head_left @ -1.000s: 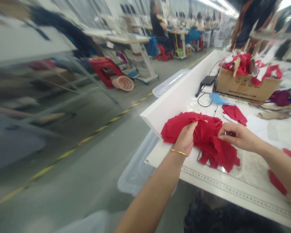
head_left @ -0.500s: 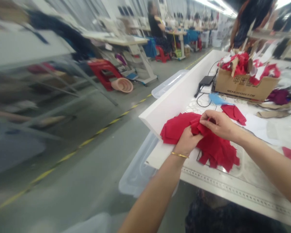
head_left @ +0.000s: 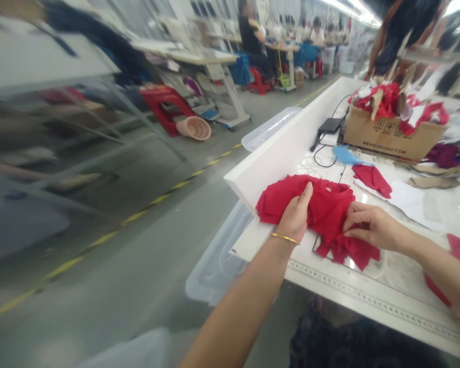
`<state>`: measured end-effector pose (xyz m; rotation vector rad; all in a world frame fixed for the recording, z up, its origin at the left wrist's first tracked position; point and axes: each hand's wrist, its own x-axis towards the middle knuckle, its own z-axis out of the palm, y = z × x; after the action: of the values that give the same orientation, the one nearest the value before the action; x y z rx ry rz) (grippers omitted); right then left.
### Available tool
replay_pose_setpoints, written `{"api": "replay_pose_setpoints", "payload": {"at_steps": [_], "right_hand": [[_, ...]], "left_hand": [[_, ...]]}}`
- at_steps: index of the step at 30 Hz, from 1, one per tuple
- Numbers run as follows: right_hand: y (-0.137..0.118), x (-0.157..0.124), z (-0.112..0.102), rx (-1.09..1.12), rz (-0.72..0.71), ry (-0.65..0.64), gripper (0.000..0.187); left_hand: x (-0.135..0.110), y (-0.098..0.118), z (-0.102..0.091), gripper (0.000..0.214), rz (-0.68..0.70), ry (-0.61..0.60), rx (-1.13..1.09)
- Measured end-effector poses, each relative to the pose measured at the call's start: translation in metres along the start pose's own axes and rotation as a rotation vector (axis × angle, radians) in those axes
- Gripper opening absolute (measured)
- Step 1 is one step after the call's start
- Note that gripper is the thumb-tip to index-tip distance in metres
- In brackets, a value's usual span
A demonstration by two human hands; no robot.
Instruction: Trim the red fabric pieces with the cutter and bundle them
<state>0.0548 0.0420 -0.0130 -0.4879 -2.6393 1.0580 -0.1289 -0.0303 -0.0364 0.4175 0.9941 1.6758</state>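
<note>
A bunch of red fabric pieces [head_left: 283,197] lies at the left corner of the white table, several layers overlapping, with ragged edges hanging toward the front. My left hand [head_left: 296,213] grips the cloth at its near side, thumb on top and the other fingers hidden. A gold bangle circles that wrist. Thumb and fingers of my right hand [head_left: 371,225] pinch the right edge of the same red fabric, just above the jagged strips. Behind it lies a separate red scrap [head_left: 371,179].
A cardboard box [head_left: 394,135] heaped with red, white and tan scraps stands farther back. Near it are a black device [head_left: 330,125] with a cable and a blue scrap [head_left: 347,155]. A white side board [head_left: 279,138] edges the table; clear plastic bins [head_left: 218,260] sit below.
My right hand has moved right and slightly nearer, from beside my left hand to the cloth's right edge. The upper piece now lies more spread out, and my left thumb has swung upward.
</note>
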Motion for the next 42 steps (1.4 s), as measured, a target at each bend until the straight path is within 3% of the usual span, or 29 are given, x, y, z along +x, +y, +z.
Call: {"api": "replay_pose_setpoints", "payload": {"at_steps": [5, 11, 16, 19, 23, 27, 31, 37, 42], "right_hand": [[-0.007, 0.017, -0.009, 0.120, -0.031, 0.142, 0.019], [-0.019, 0.054, -0.008, 0.260, 0.161, 0.229, 0.018], [-0.036, 0.078, -0.004, 0.487, 0.317, 0.189, 0.013], [-0.037, 0.073, -0.006, 0.552, 0.294, 0.215, 0.006], [-0.023, 0.047, -0.013, 0.400, 0.192, 0.258, 0.022], [-0.008, 0.020, -0.017, 0.109, 0.122, 0.030, 0.027], [-0.001, 0.009, -0.014, 0.006, 0.096, -0.087, 0.007], [-0.001, 0.021, -0.017, 0.139, 0.062, 0.058, 0.021], [-0.004, 0.040, -0.016, 0.198, 0.091, 0.126, 0.021]], "left_hand": [[-0.001, 0.002, 0.003, 0.047, -0.012, -0.003, 0.017], [-0.004, 0.005, -0.005, 0.027, 0.022, -0.033, 0.037], [-0.008, 0.005, -0.009, 0.030, 0.028, -0.244, 0.290], [-0.006, 0.003, -0.007, 0.034, 0.089, -0.183, 0.333], [-0.002, -0.001, -0.005, 0.052, 0.018, -0.103, 0.164], [0.000, -0.001, -0.003, 0.056, 0.005, -0.045, 0.084], [-0.001, 0.002, 0.002, 0.045, 0.001, 0.025, 0.016], [-0.003, 0.004, 0.005, 0.043, -0.041, 0.012, 0.000], [-0.003, 0.005, 0.003, 0.039, -0.032, -0.021, -0.013]]}}
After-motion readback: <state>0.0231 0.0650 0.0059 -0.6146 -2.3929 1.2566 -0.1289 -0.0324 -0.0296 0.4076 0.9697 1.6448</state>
